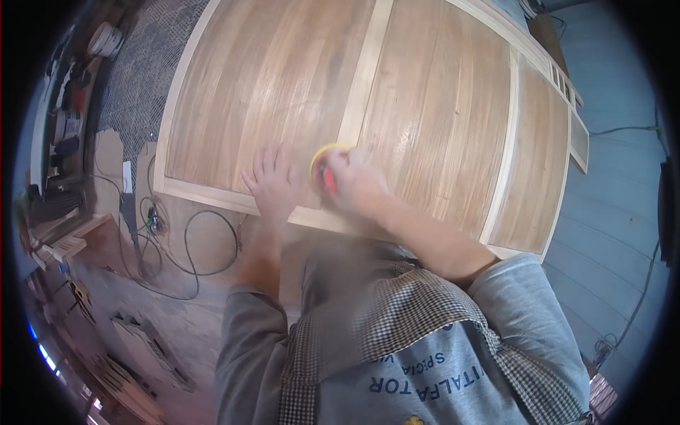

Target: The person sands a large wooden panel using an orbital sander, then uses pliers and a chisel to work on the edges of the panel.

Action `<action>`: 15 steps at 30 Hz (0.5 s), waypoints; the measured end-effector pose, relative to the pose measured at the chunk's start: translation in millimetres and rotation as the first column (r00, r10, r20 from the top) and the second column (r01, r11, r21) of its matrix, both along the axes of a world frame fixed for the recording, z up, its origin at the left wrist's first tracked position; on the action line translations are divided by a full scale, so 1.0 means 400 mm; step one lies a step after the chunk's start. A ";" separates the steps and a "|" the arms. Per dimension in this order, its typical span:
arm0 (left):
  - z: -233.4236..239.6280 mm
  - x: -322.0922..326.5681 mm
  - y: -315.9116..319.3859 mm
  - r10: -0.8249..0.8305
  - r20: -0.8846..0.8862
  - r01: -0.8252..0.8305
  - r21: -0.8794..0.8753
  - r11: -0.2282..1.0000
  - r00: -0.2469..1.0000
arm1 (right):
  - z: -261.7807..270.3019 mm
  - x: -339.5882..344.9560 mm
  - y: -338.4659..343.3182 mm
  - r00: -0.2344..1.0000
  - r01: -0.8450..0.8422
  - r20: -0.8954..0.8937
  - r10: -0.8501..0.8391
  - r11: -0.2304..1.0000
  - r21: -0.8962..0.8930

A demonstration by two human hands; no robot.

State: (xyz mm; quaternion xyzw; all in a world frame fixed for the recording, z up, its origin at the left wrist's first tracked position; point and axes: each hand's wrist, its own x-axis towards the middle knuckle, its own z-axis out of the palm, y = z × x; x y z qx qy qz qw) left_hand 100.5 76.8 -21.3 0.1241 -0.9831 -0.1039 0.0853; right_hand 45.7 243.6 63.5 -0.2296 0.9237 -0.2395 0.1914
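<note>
A large framed wooden panel [425,106] with pale rails and browner boards lies flat before me. My left hand [273,180] rests with fingers spread on the board near the front rail, holding nothing. Just to its right, my right hand [353,178] grips a round tool with a yellow rim and a red part [329,178], its exact kind blurred, on the panel beside the pale middle rail [364,79]. Much of the tool is hidden under the fingers.
A dark cable [212,273] loops over the floor and brown sheets at left. White buckets [106,40] stand near a cluttered shelf at the upper left. A slatted wooden piece [579,135] sits by the panel's right edge. Wooden parts [151,345] lie at the lower left.
</note>
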 end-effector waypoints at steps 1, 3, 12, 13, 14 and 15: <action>-0.003 -0.002 -0.002 0.009 -0.019 -0.009 -0.007 1.000 1.000 | 0.006 0.037 0.005 0.997 -0.064 -0.040 0.063 0.998 -0.022; 0.001 -0.004 -0.007 -0.005 -0.008 0.005 -0.005 1.000 1.000 | 0.006 0.080 0.018 0.995 -0.096 0.025 0.094 0.993 0.064; -0.010 -0.013 -0.004 -0.001 0.013 0.001 -0.005 1.000 1.000 | -0.010 0.101 0.274 0.918 0.333 -0.256 -0.302 0.939 0.089; -0.013 -0.012 -0.005 0.004 -0.002 -0.004 -0.019 1.000 1.000 | -0.009 0.108 0.270 0.911 0.380 -0.236 -0.337 0.909 0.171; -0.013 -0.006 -0.010 0.009 -0.002 -0.009 -0.011 1.000 1.000 | -0.015 0.111 0.250 0.924 0.371 -0.170 -0.343 0.910 0.182; -0.014 -0.008 -0.011 0.003 0.000 -0.003 -0.022 1.000 1.000 | -0.019 0.109 0.222 0.929 0.369 -0.107 -0.354 0.908 0.197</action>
